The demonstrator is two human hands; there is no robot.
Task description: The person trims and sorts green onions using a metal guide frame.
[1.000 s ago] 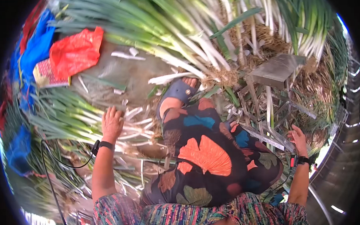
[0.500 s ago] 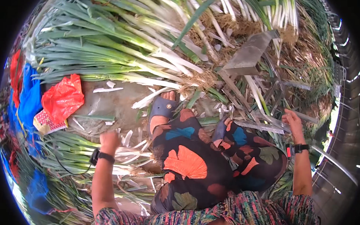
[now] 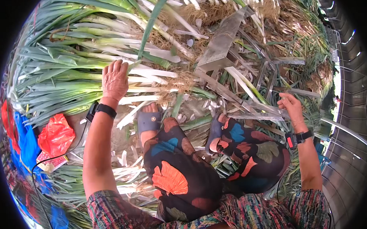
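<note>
My left hand (image 3: 115, 81) reaches over a pile of long green onions (image 3: 73, 76), with their leaves to the left and rooted white ends to the right. Its fingers are curled around stalks where green turns to white; how many is hidden under the hand. On the right, my right hand (image 3: 291, 107) hovers by a metal stand (image 3: 223, 38) with crossed legs. Those fingers are bent together, and whatever they hold, if anything, cannot be made out. A loose green onion (image 3: 243, 83) leans across the stand.
A red plastic bag (image 3: 56, 135) and blue plastic (image 3: 26, 136) lie at left. More green onions (image 3: 131, 173) are heaped beside my left leg. Peeled scraps (image 3: 187, 112) litter the ground around my sandals (image 3: 148, 121). A curved metal wall (image 3: 349, 121) stands at far right.
My left hand has moved forward from above the lower heap onto the upper pile and closed on stalks there. The view has shifted; my right hand stays near the stand.
</note>
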